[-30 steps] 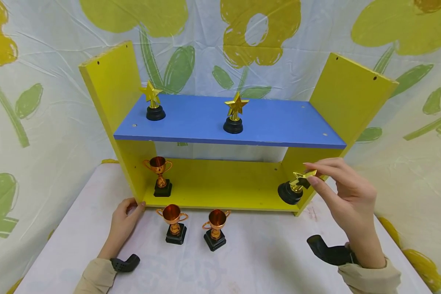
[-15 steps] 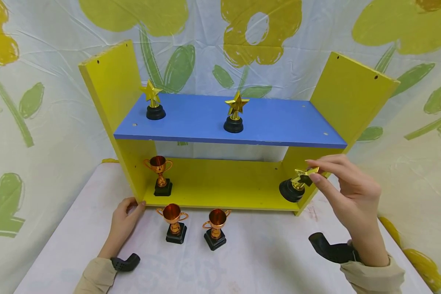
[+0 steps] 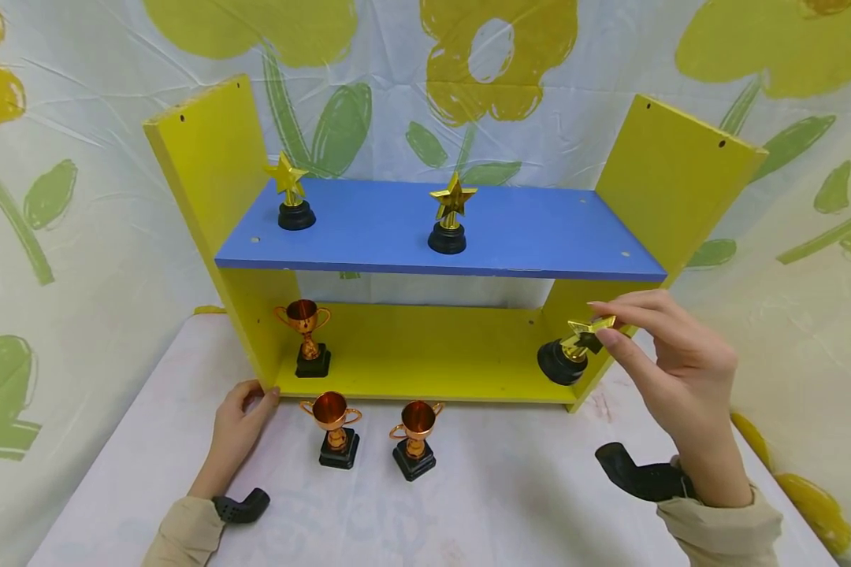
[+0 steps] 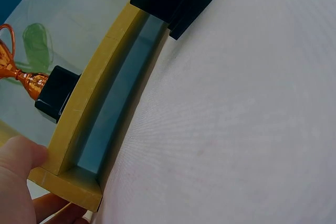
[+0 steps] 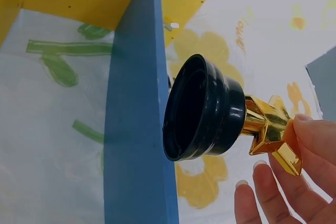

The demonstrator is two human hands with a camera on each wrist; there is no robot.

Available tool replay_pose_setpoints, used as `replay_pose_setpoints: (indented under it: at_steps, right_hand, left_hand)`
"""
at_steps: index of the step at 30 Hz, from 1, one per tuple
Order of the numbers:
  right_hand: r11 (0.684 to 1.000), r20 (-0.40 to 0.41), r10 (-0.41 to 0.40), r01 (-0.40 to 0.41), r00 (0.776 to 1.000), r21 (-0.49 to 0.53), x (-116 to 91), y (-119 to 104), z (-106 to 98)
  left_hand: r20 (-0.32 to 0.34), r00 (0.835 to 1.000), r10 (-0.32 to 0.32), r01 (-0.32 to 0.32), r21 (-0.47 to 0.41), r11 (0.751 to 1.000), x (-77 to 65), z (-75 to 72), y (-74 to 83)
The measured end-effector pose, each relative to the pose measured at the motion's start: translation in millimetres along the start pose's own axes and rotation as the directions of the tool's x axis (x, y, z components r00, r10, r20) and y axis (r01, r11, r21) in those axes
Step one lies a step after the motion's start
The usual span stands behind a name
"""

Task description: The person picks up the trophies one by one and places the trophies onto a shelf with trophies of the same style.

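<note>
My right hand (image 3: pixel 681 362) pinches a gold star trophy (image 3: pixel 576 343) by its star, between thumb and fingers. The trophy is tilted, its round black base (image 5: pixel 205 111) pointing left, in front of the shelf's lower right side. My left hand (image 3: pixel 237 425) grips the bottom left corner of the yellow and blue shelf (image 3: pixel 425 394); in the left wrist view the thumb (image 4: pixel 26 156) lies on the edge and other fingers go round the side. A copper cup trophy (image 3: pixel 310 335) stands on the lower board near that hand.
Two star trophies (image 3: pixel 295 193) (image 3: pixel 450 216) stand upright on the blue upper board (image 3: pixel 539 228). On the white table (image 3: pixel 496 496), in front of the shelf, are two copper cup trophies (image 3: pixel 335 429) (image 3: pixel 414 439). A flower-printed cloth (image 3: pixel 390 47) hangs behind.
My right hand and the star trophy have shifted slightly up and to the right, the trophy still pinched. My left hand stays on the shelf corner. The view has shifted a little.
</note>
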State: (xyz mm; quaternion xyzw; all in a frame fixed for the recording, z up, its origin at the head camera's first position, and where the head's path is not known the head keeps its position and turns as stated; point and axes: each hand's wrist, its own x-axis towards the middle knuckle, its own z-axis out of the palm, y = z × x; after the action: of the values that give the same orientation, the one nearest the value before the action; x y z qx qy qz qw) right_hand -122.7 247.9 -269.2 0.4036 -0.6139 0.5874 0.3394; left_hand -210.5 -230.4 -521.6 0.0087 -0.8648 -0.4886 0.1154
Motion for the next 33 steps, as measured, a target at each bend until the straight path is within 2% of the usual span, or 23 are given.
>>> replay_pose_setpoints:
  at_steps: [11,21,33]
  right_hand:
    - [0.999,-0.013,-0.032,0.032,0.999,0.036,2.8,-0.7,3.8]
    - [1.000,-0.002,-0.004,0.004,1.000,0.021,-0.1,0.0,1.1]
    - [0.996,-0.027,-0.055,0.057,0.998,0.075,11.7,-0.9,6.6]
  left_hand:
    - [0.017,1.000,-0.009,0.009,-0.001,1.000,1.5,-1.0,0.0]
    - [0.007,1.000,-0.004,0.004,-0.001,1.000,1.1,0.0,0.1]
    - [0.022,1.000,-0.020,0.020,0.008,1.000,1.3,-1.0,1.6]
